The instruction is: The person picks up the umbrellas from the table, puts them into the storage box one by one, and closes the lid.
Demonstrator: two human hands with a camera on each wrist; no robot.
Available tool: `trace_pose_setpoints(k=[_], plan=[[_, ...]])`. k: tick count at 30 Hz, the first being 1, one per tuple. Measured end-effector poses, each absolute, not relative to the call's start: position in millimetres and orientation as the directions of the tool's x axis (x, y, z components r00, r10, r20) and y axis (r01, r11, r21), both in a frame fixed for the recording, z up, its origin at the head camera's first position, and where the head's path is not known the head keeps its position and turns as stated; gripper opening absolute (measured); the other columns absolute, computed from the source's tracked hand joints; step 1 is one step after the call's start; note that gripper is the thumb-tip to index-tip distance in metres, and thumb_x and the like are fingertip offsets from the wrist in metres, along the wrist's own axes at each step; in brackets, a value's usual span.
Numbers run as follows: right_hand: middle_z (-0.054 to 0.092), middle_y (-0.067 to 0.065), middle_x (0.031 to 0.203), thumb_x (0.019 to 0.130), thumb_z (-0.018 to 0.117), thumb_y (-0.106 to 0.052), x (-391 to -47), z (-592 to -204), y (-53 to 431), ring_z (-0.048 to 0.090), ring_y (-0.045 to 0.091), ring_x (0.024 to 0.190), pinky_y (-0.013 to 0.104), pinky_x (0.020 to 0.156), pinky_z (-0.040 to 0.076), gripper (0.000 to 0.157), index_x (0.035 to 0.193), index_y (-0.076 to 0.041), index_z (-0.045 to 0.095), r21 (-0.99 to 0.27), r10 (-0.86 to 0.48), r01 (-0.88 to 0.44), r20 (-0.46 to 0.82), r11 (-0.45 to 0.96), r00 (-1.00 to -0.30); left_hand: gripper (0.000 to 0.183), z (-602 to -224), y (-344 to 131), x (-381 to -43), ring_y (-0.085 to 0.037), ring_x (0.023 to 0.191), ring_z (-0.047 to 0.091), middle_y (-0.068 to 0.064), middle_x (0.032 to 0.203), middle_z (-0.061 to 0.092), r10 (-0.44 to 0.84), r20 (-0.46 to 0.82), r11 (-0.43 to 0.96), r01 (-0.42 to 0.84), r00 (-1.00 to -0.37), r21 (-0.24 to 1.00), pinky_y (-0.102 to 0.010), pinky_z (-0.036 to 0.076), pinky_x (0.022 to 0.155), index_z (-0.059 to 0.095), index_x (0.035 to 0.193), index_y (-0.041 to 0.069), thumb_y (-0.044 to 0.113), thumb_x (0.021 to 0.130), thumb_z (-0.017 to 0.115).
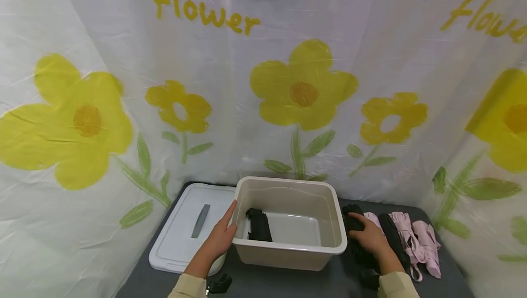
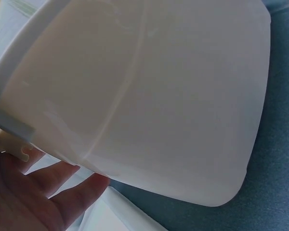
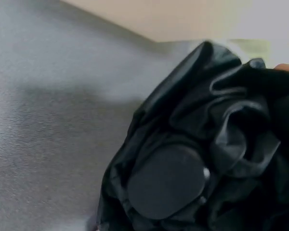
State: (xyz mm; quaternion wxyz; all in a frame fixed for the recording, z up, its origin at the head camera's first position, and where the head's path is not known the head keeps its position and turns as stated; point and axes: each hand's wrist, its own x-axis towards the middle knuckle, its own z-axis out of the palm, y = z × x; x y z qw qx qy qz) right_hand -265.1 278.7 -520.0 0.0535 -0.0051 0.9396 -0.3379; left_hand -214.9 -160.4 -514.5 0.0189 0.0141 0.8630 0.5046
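My left hand [image 1: 218,238] is at the left side of a beige plastic bin [image 1: 288,257]. In the left wrist view its nearly straight fingers [image 2: 82,195] touch the bin's outer wall below the rim. Inside the bin, toward the left, lies a black folded umbrella [image 1: 259,226]. To the right of the bin my right hand [image 1: 368,235] grips another black folded umbrella [image 3: 241,139], its round end [image 3: 168,182] showing in the right wrist view. The palm side of the right hand is mostly hidden.
Right of my right hand lie a black folded umbrella [image 1: 394,234] and pink folded umbrellas [image 1: 426,243], side by side. A white lid [image 1: 177,229] with a grey handle lies left of the bin on the dark table [image 1: 284,284]. A flower-printed curtain [image 1: 230,142] hangs behind.
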Motion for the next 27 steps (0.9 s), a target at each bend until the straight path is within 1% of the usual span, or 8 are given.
trace_pose_setpoints(k=[5, 11, 14, 16, 18, 21, 24, 27], plan=[[0.038, 0.028, 0.149, 0.082, 0.066, -0.02, -259.2, -505.5, 278.8, 0.049, 0.045, 0.12, 0.051, 0.084, 0.047, 0.068, 0.146, -0.016, 0.044, -0.657, -0.038, 0.052, -0.123, 0.752, -0.992, 0.066, -515.4, -164.2, -212.9, -0.039, 0.144, 0.029, -0.013, 0.16, 0.023, 0.043, -0.027, 0.488, -0.002, -0.999, 0.873, -0.062, 0.03, 0.109, 0.014, 0.157, 0.03, 0.01, 0.097, 0.035], [0.036, 0.03, 0.149, 0.084, 0.065, -0.019, -251.9, -484.3, 281.1, 0.052, 0.04, 0.11, 0.045, 0.078, 0.047, 0.069, 0.148, -0.017, 0.04, -0.689, -0.06, 0.053, -0.138, 0.723, -0.989, 0.067, -515.6, -164.1, -211.6, -0.038, 0.144, 0.029, -0.013, 0.16, 0.022, 0.051, -0.023, 0.487, 0.005, -0.998, 0.873, -0.061, 0.03, 0.109, 0.013, 0.157, 0.028, 0.009, 0.097, 0.035], [0.031, 0.029, 0.152, 0.086, 0.063, -0.019, -249.8, -471.2, 279.3, 0.049, 0.046, 0.119, 0.051, 0.083, 0.047, 0.068, 0.15, -0.017, 0.037, -0.704, -0.085, 0.035, -0.134, 0.709, -0.987, 0.067, -513.8, -165.0, -213.5, -0.038, 0.144, 0.028, -0.013, 0.161, 0.021, 0.056, -0.022, 0.482, 0.008, -0.998, 0.876, -0.061, 0.029, 0.11, 0.012, 0.157, 0.027, 0.009, 0.097, 0.035], [0.026, 0.028, 0.155, 0.087, 0.063, -0.019, -249.0, -463.6, 277.1, 0.04, 0.051, 0.13, 0.059, 0.09, 0.044, 0.068, 0.15, -0.018, 0.036, -0.707, -0.099, 0.022, -0.13, 0.706, -0.987, 0.067, -513.1, -166.0, -215.0, -0.037, 0.145, 0.027, -0.013, 0.161, 0.02, 0.054, -0.021, 0.479, 0.007, -0.998, 0.878, -0.06, 0.028, 0.111, 0.012, 0.157, 0.028, 0.009, 0.097, 0.035], [0.023, 0.026, 0.157, 0.088, 0.062, -0.02, -249.3, -457.2, 275.4, 0.032, 0.052, 0.135, 0.062, 0.093, 0.041, 0.068, 0.151, -0.019, 0.035, -0.713, -0.109, 0.016, -0.129, 0.701, -0.986, 0.067, -513.0, -166.9, -216.3, -0.037, 0.145, 0.026, -0.012, 0.161, 0.02, 0.053, -0.019, 0.476, 0.009, -0.998, 0.88, -0.06, 0.027, 0.112, 0.012, 0.157, 0.028, 0.009, 0.097, 0.035], [0.021, 0.026, 0.158, 0.089, 0.062, -0.02, -249.7, -448.0, 274.0, 0.033, 0.051, 0.135, 0.059, 0.092, 0.043, 0.069, 0.151, -0.02, 0.034, -0.724, -0.123, 0.005, -0.124, 0.69, -0.985, 0.067, -514.0, -167.0, -217.5, -0.036, 0.146, 0.025, -0.011, 0.161, 0.02, 0.06, -0.028, 0.475, 0.004, -0.998, 0.88, -0.06, 0.027, 0.112, 0.011, 0.157, 0.03, 0.01, 0.098, 0.035], [0.021, 0.025, 0.157, 0.089, 0.063, -0.021, -248.9, -438.3, 272.7, 0.039, 0.05, 0.131, 0.057, 0.09, 0.046, 0.069, 0.152, -0.021, 0.034, -0.736, -0.137, -0.009, -0.114, 0.677, -0.984, 0.067, -514.3, -165.7, -217.6, -0.037, 0.145, 0.026, -0.013, 0.161, 0.021, 0.07, -0.022, 0.474, 0.014, -0.997, 0.88, -0.06, 0.027, 0.111, 0.012, 0.157, 0.028, 0.009, 0.097, 0.036], [0.022, 0.025, 0.157, 0.09, 0.063, -0.022, -247.5, -427.9, 270.2, 0.04, 0.049, 0.131, 0.057, 0.091, 0.046, 0.069, 0.152, -0.022, 0.034, -0.749, -0.16, -0.031, -0.1, 0.662, -0.982, 0.067, -512.5, -164.2, -217.9, -0.037, 0.145, 0.027, -0.014, 0.16, 0.021, 0.075, -0.018, 0.478, 0.019, -0.997, 0.878, -0.059, 0.027, 0.112, 0.013, 0.157, 0.025, 0.009, 0.097, 0.036]])
